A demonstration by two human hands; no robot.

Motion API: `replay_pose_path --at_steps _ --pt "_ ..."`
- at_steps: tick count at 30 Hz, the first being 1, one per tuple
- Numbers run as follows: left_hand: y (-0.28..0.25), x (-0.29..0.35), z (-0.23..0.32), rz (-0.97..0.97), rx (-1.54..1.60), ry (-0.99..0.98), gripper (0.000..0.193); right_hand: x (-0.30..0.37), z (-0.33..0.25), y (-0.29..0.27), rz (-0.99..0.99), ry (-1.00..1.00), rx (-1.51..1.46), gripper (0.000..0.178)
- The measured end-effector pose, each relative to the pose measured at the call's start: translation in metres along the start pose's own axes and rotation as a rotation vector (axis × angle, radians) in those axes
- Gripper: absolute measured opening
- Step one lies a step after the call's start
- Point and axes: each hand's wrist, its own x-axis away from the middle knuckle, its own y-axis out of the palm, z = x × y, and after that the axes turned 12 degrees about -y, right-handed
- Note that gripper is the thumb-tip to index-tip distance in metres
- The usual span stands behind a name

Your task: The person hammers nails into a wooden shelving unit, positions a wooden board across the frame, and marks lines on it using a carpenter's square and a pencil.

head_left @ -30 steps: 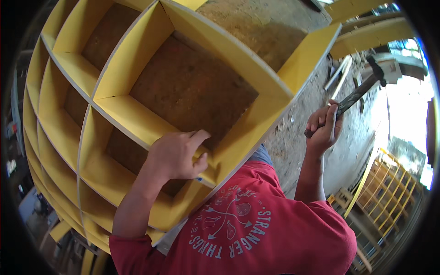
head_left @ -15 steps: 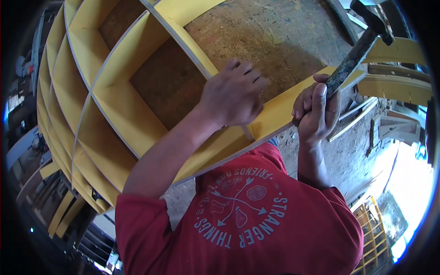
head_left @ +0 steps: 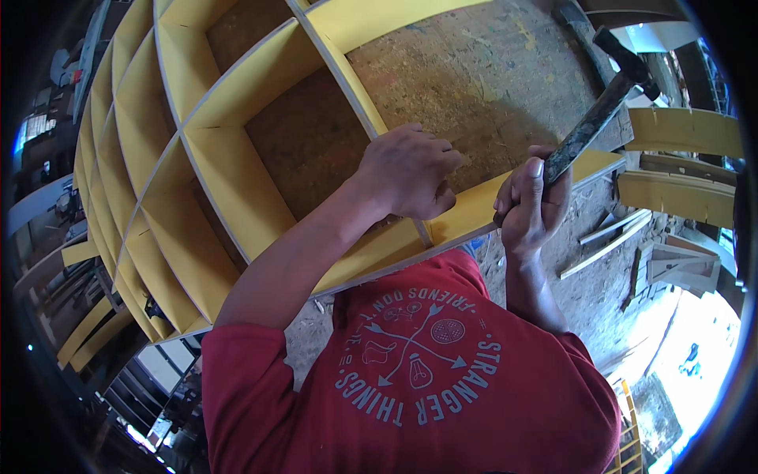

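My right hand (head_left: 537,197) is wrapped round the worn handle of a hammer (head_left: 604,110), its dark metal head up at the upper right. Below that hand runs the front rail of a curved yellow lattice frame (head_left: 474,217). Over the frame, where a slat meets this rail, my left hand (head_left: 410,172) is closed with its fingers curled down. Whatever those fingers hold, if anything, is hidden under the hand. Slats cross on the left to make open compartments.
The frame lies on a stained brown wooden board (head_left: 466,71). Curved yellow pieces (head_left: 679,193) are stacked at the right. Loose wood strips (head_left: 604,245) and a small wooden frame (head_left: 683,268) lie on the dirt floor. Bright light comes in at lower right.
The view has shifted, so the frame sits farther right in it. The hammer and my right hand are slightly lower and to the left. My left hand's fingers look more tightly curled.
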Motion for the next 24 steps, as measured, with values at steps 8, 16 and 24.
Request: replay_pose_path --at_steps 8,16,24 --pt "0.003 0.027 -0.005 0.487 0.133 0.179 0.020 0.006 0.001 0.012 0.025 0.018 0.153 0.026" --pt "-0.038 0.210 -0.039 0.665 0.247 0.060 0.007 0.017 0.007 0.003 0.086 -0.148 0.494 0.034" --pt "-0.037 0.493 -0.173 0.910 0.321 -0.345 0.010 0.201 -0.031 0.168 -0.114 -0.278 0.193 0.030"
